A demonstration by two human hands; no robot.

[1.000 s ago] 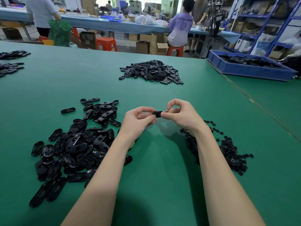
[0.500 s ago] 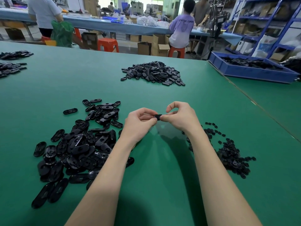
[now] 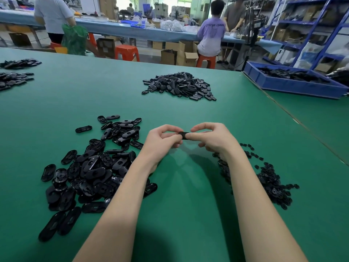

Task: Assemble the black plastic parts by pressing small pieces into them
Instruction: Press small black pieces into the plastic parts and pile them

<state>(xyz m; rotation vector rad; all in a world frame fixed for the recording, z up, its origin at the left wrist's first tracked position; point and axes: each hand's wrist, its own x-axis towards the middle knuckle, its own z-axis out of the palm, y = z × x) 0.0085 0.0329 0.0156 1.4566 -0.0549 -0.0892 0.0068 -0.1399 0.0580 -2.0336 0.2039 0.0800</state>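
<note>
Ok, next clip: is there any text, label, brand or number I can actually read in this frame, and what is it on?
Nothing can be read with confidence.
Purple shirt of the seated person: a line of light lettering across the back, too blurred to read.
Cardboard boxes under the far bench: no legible markings.
Shelf boxes at right: too small to tell.
Black part pinched between left hand and right hand: no visible marking.

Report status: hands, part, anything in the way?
Left hand and right hand both pinch one black part above the green table. Nothing in the way.
</note>
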